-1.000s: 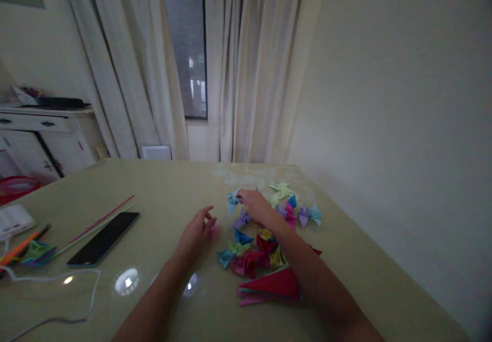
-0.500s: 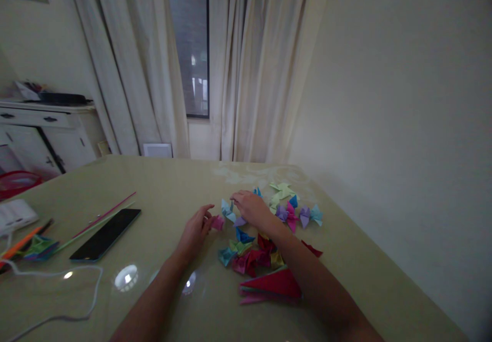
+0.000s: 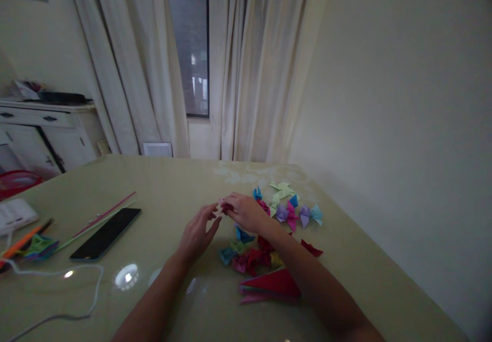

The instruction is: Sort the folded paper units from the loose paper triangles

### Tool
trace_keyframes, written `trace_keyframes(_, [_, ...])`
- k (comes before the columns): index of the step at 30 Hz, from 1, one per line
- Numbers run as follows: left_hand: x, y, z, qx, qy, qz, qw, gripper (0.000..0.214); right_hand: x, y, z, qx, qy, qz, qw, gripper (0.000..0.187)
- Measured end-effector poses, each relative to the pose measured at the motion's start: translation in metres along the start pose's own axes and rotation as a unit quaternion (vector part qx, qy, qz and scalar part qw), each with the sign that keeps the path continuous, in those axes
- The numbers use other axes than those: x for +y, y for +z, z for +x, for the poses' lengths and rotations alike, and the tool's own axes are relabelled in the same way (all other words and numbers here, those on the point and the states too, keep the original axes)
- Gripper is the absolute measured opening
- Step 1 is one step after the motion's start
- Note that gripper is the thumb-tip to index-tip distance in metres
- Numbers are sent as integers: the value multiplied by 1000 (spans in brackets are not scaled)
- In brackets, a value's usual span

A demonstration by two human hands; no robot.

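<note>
My right hand hovers just above the table with its fingers pinched on a small folded paper piece, pinkish at the fingertips. My left hand is right beside it, fingers loosely curled, its fingertips meeting the same piece. Below and to the right of the hands lies a heap of coloured folded paper shapes: blue, green, magenta, red. More shapes, purple, pink and light blue, sit farther right, with a pale green one behind them.
A red folded sheet on a paper stack lies near my right forearm. A black phone, thin sticks, a white cable and pens with paper sit left. Wall close on the right; curtains and a white cabinet behind.
My right hand drew back left from the far shapes with a small piece and lifted it. My left hand rose to meet it, fingertips now together.
</note>
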State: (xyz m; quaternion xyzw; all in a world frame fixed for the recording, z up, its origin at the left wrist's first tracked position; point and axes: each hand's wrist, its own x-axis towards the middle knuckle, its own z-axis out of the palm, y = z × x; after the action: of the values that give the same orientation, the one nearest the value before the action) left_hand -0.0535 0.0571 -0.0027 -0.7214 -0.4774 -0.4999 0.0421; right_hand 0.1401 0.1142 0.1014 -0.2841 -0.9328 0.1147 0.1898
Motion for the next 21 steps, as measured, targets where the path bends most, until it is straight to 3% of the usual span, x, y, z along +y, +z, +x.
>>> trace_keyframes(4, [-7, 0, -3, -27, -52, -13, 998, 48, -7, -2, -1, 21, -31, 77, 996, 21])
trace_keyframes(9, [-8, -2, -4, -32, -59, -21, 998, 24, -9, 3, -3, -2, -51, 83, 995, 34])
trace_keyframes(12, [-6, -3, -3, -29, -54, -25, 998, 21, -6, 3, -2, 17, -40, 81, 996, 37])
trace_keyframes(16, [-4, -3, -2, -24, -46, -31, 998, 22, -3, 0, -2, 34, -13, 47, 998, 26])
trace_keyframes(21, [-2, -3, -1, -35, -42, -38, 998, 23, -4, -3, -2, 38, -33, 39, 998, 13])
